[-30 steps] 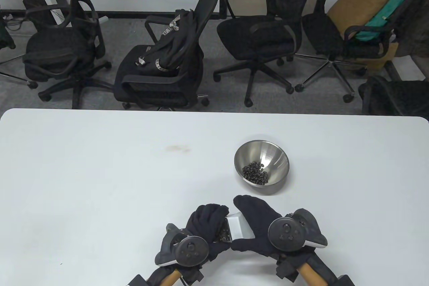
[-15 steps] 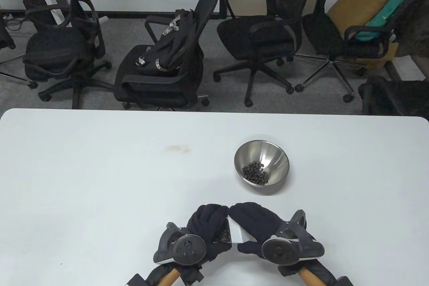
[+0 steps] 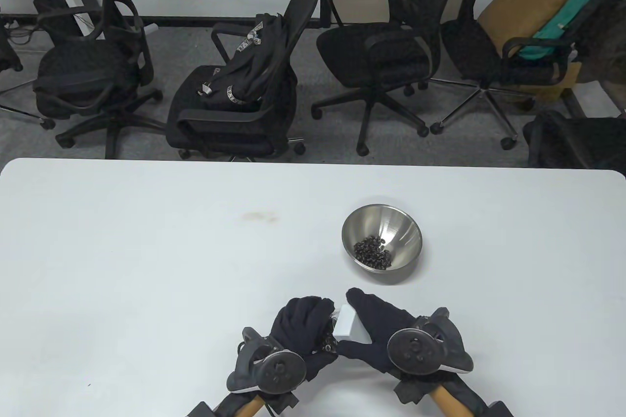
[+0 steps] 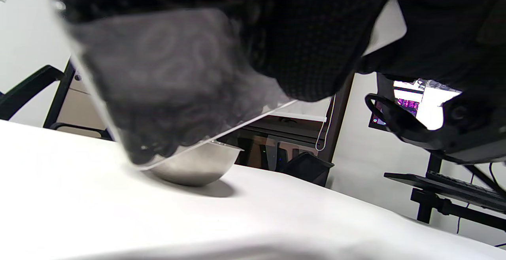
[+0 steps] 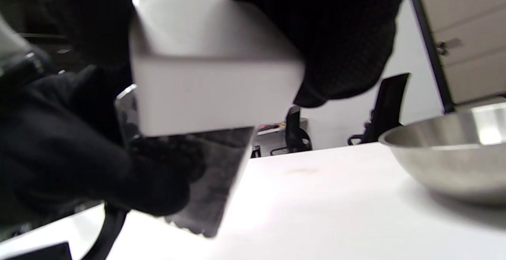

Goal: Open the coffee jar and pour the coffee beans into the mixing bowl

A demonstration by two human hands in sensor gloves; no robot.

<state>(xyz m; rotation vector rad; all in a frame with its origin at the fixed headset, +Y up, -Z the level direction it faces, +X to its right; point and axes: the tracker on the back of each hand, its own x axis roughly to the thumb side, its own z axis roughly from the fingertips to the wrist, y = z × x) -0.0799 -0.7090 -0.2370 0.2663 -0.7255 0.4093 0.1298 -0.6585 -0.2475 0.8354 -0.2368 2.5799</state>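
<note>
One coffee jar [image 3: 330, 334], one white lid [image 3: 351, 323], one steel mixing bowl [image 3: 396, 226] of beans, two gloved hands, four office chairs beyond the worktop [image 3: 146, 251].

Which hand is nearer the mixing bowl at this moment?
Right. The right hand, holding the white lid, has its fingertips just below the mixing bowl. The left hand, gripping the coffee jar, sits farther down-left.
</note>
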